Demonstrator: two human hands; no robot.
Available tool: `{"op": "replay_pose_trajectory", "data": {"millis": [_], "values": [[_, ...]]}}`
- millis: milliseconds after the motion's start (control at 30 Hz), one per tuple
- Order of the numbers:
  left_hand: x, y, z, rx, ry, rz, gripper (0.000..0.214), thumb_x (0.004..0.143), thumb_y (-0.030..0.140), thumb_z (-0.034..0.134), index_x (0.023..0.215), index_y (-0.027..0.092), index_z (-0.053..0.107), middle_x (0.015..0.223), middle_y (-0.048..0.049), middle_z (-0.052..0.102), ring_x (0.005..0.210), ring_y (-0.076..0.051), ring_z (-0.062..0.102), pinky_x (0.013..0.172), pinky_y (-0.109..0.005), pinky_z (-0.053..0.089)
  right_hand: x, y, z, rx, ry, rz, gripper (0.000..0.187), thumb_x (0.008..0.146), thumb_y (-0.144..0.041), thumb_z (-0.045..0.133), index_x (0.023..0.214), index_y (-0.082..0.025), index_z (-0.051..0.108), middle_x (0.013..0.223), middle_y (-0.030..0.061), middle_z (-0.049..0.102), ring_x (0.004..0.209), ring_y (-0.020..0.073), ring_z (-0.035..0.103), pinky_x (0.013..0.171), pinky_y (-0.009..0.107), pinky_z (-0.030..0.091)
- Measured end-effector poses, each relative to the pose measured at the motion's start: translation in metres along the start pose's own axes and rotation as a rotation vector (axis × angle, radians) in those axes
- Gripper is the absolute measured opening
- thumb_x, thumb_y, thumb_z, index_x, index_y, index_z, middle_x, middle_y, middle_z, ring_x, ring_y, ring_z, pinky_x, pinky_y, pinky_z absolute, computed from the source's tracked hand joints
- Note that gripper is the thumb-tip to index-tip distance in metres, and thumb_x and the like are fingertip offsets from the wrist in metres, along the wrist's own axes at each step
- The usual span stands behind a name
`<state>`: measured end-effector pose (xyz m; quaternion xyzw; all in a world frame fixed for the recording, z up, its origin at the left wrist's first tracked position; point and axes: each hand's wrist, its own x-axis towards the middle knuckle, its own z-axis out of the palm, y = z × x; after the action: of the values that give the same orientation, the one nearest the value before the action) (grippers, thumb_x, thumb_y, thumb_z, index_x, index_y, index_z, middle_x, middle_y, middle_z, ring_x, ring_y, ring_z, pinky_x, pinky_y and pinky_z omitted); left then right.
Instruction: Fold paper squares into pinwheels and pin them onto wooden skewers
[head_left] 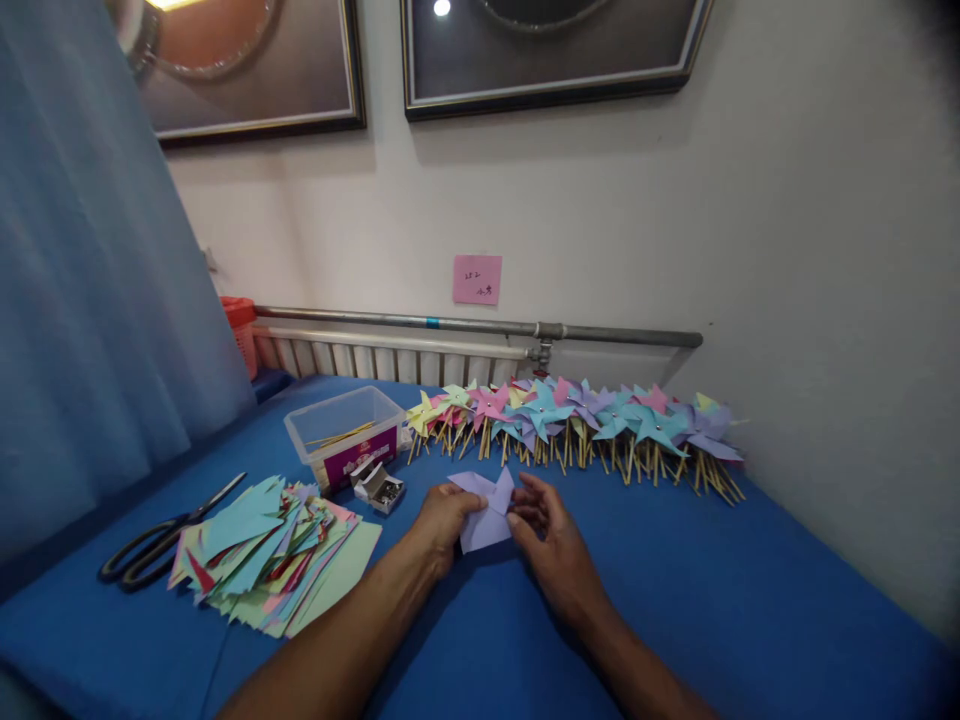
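Observation:
A light purple paper pinwheel, its blades partly folded in, is held above the blue cloth. My left hand pinches its left side, thumb on top. At the right edge is my right hand, fingers loosely curled and apart, with the thumb tip at the paper; whether it touches is hard to tell. To the left lies a pile of cut coloured paper. Black-handled scissors rest beside that pile. A small open box of metal pins stands between the pile and my left hand.
Behind the pin box, a clear plastic tub holds thin sticks. Finished pinwheels on sticks lie in a long row near the wall. A metal pipe and a radiator run behind the table. A blue curtain hangs at left.

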<state>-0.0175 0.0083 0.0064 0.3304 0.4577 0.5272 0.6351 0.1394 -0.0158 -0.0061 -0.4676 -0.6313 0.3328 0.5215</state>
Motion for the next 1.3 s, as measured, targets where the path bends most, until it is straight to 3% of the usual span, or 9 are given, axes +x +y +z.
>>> {"op": "replay_pose_trajectory", "data": {"millis": [67, 167, 300, 433, 533, 633, 867, 1000, 1300], "values": [[0.002, 0.001, -0.001, -0.053, 0.051, 0.01, 0.019, 0.051, 0.015, 0.072, 0.065, 0.014, 0.059, 0.058, -0.001, 0.061, 0.051, -0.013, 0.056, 0.054, -0.026, 0.043, -0.005, -0.003, 0.001, -0.203, -0.022, -0.188, 0.041, 0.084, -0.028, 0.06, 0.125, -0.025, 0.057, 0.128, 0.0101, 0.06, 0.117, 0.0262, 0.06, 0.101, 0.047, 0.049], [0.003, 0.001, -0.001, -0.109, 0.05, 0.019, 0.019, 0.053, 0.014, 0.072, 0.064, 0.014, 0.057, 0.059, -0.0012, 0.061, 0.053, -0.014, 0.057, 0.056, -0.027, 0.044, -0.012, -0.004, 0.005, -0.473, -0.054, -0.397, 0.038, 0.08, -0.017, 0.06, 0.117, -0.027, 0.063, 0.139, 0.011, 0.053, 0.129, 0.0305, 0.051, 0.106, 0.054, 0.044], [0.0, -0.001, 0.001, -0.14, 0.008, 0.037, 0.014, 0.054, 0.014, 0.07, 0.064, 0.013, 0.06, 0.06, -0.0018, 0.061, 0.053, -0.012, 0.054, 0.055, -0.025, 0.042, -0.014, -0.005, 0.011, -0.677, -0.054, -0.558, 0.036, 0.08, -0.01, 0.059, 0.111, -0.027, 0.064, 0.146, 0.0124, 0.048, 0.135, 0.0329, 0.045, 0.106, 0.059, 0.041], [-0.002, -0.001, 0.003, -0.146, -0.029, 0.033, 0.014, 0.053, 0.014, 0.069, 0.066, 0.012, 0.062, 0.06, -0.0013, 0.061, 0.053, -0.011, 0.052, 0.053, -0.024, 0.04, -0.012, -0.006, 0.012, -0.715, -0.025, -0.622, 0.015, 0.087, -0.018, 0.059, 0.095, -0.026, 0.068, 0.147, 0.0104, 0.047, 0.137, 0.0322, 0.042, 0.109, 0.058, 0.036], [-0.002, -0.002, 0.004, -0.131, -0.035, 0.015, 0.016, 0.052, 0.015, 0.07, 0.066, 0.012, 0.063, 0.059, -0.0013, 0.061, 0.052, -0.011, 0.052, 0.052, -0.023, 0.038, -0.012, -0.007, 0.011, -0.652, 0.014, -0.533, 0.014, 0.092, -0.027, 0.056, 0.088, -0.027, 0.07, 0.144, 0.0086, 0.049, 0.136, 0.031, 0.042, 0.11, 0.057, 0.034], [-0.002, -0.002, 0.005, -0.115, -0.031, 0.024, 0.015, 0.051, 0.014, 0.069, 0.064, 0.011, 0.063, 0.058, -0.0022, 0.062, 0.051, -0.01, 0.052, 0.051, -0.023, 0.037, -0.011, -0.006, 0.012, -0.51, 0.057, -0.336, 0.021, 0.094, -0.034, 0.053, 0.087, -0.026, 0.07, 0.139, 0.0104, 0.051, 0.133, 0.0305, 0.045, 0.109, 0.054, 0.037], [-0.005, -0.004, 0.008, -0.108, -0.026, 0.032, 0.021, 0.05, 0.016, 0.072, 0.07, 0.011, 0.068, 0.062, -0.0035, 0.067, 0.053, -0.012, 0.056, 0.054, -0.024, 0.042, -0.003, 0.004, 0.013, -0.226, 0.092, 0.061, 0.027, 0.083, -0.04, 0.06, 0.065, -0.022, 0.068, 0.133, 0.0123, 0.059, 0.124, 0.0319, 0.054, 0.103, 0.047, 0.042], [-0.005, -0.007, 0.009, -0.116, -0.02, 0.038, 0.028, 0.049, 0.017, 0.073, 0.076, 0.01, 0.07, 0.068, -0.0056, 0.071, 0.059, -0.015, 0.062, 0.059, -0.025, 0.046, -0.001, 0.003, 0.013, -0.213, 0.092, 0.139, 0.026, 0.079, -0.038, 0.061, 0.059, -0.021, 0.065, 0.136, 0.0137, 0.059, 0.129, 0.0313, 0.052, 0.11, 0.045, 0.035], [-0.005, -0.009, 0.012, -0.064, 0.092, 0.039, 0.023, 0.05, 0.015, 0.072, 0.072, 0.012, 0.064, 0.063, -0.0036, 0.069, 0.055, -0.013, 0.06, 0.057, -0.024, 0.045, 0.0, 0.002, 0.014, -0.182, 0.103, 0.2, 0.026, 0.076, -0.039, 0.061, 0.055, -0.022, 0.062, 0.134, 0.0152, 0.062, 0.131, 0.0304, 0.051, 0.11, 0.041, 0.031]]}}
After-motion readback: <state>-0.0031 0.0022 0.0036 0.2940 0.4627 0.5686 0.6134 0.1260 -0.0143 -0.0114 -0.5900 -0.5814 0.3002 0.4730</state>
